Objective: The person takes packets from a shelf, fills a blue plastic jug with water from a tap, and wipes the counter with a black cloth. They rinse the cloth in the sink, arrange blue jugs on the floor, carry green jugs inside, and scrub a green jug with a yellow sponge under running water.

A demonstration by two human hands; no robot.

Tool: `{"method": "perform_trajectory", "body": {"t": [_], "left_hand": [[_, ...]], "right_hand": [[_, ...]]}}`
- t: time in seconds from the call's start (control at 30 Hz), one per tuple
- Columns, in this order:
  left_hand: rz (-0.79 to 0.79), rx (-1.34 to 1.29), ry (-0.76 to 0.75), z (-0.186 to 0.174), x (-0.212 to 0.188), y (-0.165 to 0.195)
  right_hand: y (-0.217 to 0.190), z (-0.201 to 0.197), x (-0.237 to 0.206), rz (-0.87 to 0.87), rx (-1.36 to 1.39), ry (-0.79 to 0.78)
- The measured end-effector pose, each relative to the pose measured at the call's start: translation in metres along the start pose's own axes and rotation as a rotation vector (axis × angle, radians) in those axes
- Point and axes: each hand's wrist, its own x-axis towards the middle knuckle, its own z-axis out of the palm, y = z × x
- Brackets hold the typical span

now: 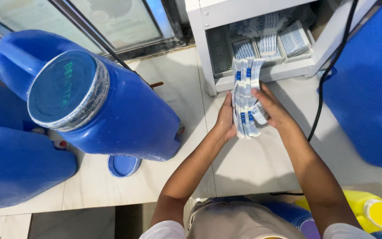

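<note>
From the head camera I see a stack of blue-and-white printed strips, thin and long, bunched upright like a fanned deck, their top ends splaying slightly. The stack hangs in the air above the pale tiled floor, just in front of a white shelf unit whose wire basket holds more bundles of the same strips.

My left hand cups the stack's left edge, fingers curled round behind it so I cannot tell how tightly they press. My right hand lies against the right side, its fingers laid loosely across the front of the strips, thumb low on the bundle, so the stack is clamped between both hands.

To the left a big blue water jug lies tilted, its round cap end ringed with a strip band; a loose blue cap sits on the floor just below it. A black cable runs down past the shelf on the right.
</note>
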Motion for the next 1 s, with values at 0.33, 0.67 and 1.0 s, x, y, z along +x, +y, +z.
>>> {"method": "perform_trajectory", "body": {"t": [0.33, 0.67, 1.0], "left_hand": [[0.062, -0.078, -0.073, -0.028, 0.016, 0.003], [-0.070, -0.377, 0.050, -0.025, 0.008, 0.020], [-0.028, -0.297, -0.086, -0.030, 0.013, 0.001]], "right_hand": [[-0.022, 0.039, 0.020, -0.085, -0.857, 0.131], [0.017, -0.001, 0.050, 0.054, 0.020, 0.057], [-0.022, 0.019, 0.026, 0.019, -0.834, -0.019]]}}
